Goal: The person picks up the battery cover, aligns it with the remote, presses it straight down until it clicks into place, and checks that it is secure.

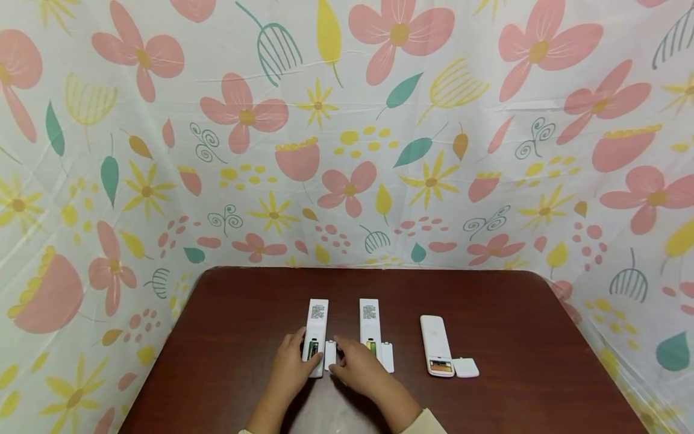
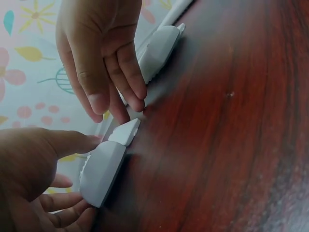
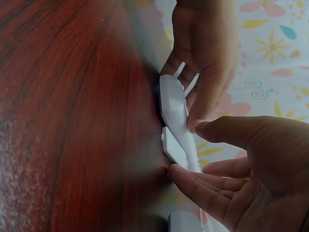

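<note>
A white remote control (image 1: 318, 314) lies face down on the table, its battery compartment uncovered and a dark green battery (image 1: 312, 349) visible inside. My left hand (image 1: 293, 364) holds its lower part, thumb on the right edge and fingers along the left side. The loose white battery cover (image 3: 174, 149) rests against the remote's right side. My right hand (image 1: 365, 369) is at this cover, with fingertips touching or very near its outer edge and the thumb above it. In the left wrist view, the gripped remote's end (image 2: 102, 174) shows beside the cover (image 2: 124, 133).
A second white remote (image 1: 370, 316) lies to the right, with green-yellow batteries (image 1: 371, 346) and its cover (image 1: 387, 357) beside it. Farther right is a rounded white remote (image 1: 435, 337) with orange batteries (image 1: 440, 366) and a cover (image 1: 465, 367). A floral cloth (image 1: 347, 235) hangs behind the brown table (image 1: 515, 313).
</note>
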Action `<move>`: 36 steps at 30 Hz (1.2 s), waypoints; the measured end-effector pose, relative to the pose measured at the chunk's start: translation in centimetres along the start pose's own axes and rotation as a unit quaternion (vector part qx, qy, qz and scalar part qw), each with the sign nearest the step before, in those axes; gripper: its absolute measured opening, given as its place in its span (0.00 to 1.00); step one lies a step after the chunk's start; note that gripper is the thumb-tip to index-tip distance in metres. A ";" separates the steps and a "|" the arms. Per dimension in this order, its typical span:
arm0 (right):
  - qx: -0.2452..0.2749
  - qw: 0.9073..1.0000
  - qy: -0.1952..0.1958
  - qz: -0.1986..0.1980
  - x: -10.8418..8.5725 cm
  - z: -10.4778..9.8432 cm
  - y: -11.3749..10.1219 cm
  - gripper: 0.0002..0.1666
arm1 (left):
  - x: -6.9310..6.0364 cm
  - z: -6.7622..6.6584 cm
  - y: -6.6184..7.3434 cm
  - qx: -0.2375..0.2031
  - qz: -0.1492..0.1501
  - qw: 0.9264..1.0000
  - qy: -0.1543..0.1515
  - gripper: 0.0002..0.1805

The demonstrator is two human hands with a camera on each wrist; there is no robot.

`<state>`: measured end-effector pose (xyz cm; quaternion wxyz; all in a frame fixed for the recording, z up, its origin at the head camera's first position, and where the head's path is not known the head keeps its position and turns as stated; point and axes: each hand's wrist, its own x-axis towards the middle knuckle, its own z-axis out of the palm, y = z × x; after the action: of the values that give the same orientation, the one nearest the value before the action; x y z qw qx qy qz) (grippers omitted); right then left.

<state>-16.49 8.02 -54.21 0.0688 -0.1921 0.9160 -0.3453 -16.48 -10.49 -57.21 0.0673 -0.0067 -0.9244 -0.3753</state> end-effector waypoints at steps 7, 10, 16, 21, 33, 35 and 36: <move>0.008 1.000 0.003 0.015 0.0 0.0 -0.3 0.40 | 0.2 0.4 0.0 -0.006 -0.013 1.000 0.001 0.41; 0.003 1.000 0.013 0.017 -0.1 0.1 -0.4 0.40 | 0.3 0.4 0.1 -0.010 -0.020 1.000 -0.002 0.40; -0.002 0.999 0.035 0.024 0.1 0.6 -0.5 0.38 | 0.5 0.4 0.2 -0.022 -0.033 0.999 -0.009 0.41; 0.014 0.998 0.049 0.022 0.4 1.1 -0.4 0.38 | 0.5 0.3 0.1 -0.028 -0.038 0.999 -0.011 0.39; -0.006 0.998 0.059 0.026 0.4 1.6 -0.4 0.35 | 0.4 0.4 0.0 -0.019 -0.028 0.999 0.001 0.32; -0.012 0.998 0.057 0.029 0.5 1.6 -0.5 0.34 | 0.5 0.4 -0.1 -0.015 -0.027 1.000 0.000 0.32; -0.014 0.998 0.058 0.026 0.5 1.6 -0.4 0.34 | 0.5 0.4 -0.1 -0.015 -0.030 0.999 -0.002 0.32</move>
<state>-16.43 6.52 -55.14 0.0215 -0.1484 0.9278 -0.3415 -17.08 -10.30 -57.54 0.0541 0.0189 -0.9188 -0.3906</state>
